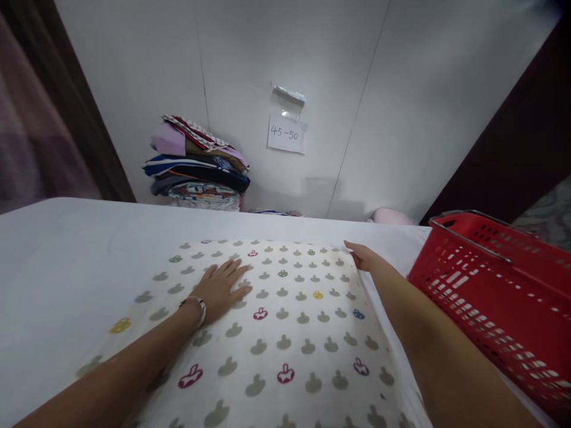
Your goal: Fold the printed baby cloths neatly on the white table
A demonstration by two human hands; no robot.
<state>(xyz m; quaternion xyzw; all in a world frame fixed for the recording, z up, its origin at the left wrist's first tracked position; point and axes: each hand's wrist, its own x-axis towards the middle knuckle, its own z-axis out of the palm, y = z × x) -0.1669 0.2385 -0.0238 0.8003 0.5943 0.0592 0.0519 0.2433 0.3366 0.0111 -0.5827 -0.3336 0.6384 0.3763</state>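
A white cloth [292, 326] printed with grey and coloured mushroom shapes lies spread on the white table. My left hand [223, 290], with a bracelet at the wrist, rests flat on its left-middle part, fingers spread. At the cloth's far right corner, my right hand [359, 257] pinches the edge between thumb and fingers. Along the right side the edge looks slightly raised or doubled. The near end of the cloth runs out of view.
To the right stands a red plastic basket [491, 297] with a metal handle. A stack of folded clothes [203, 163] rises beyond the table's [49, 255] far edge. A paper sign [286, 134] reading "45-50" hangs on the wall. A pink item [391, 216] shows at the back right.
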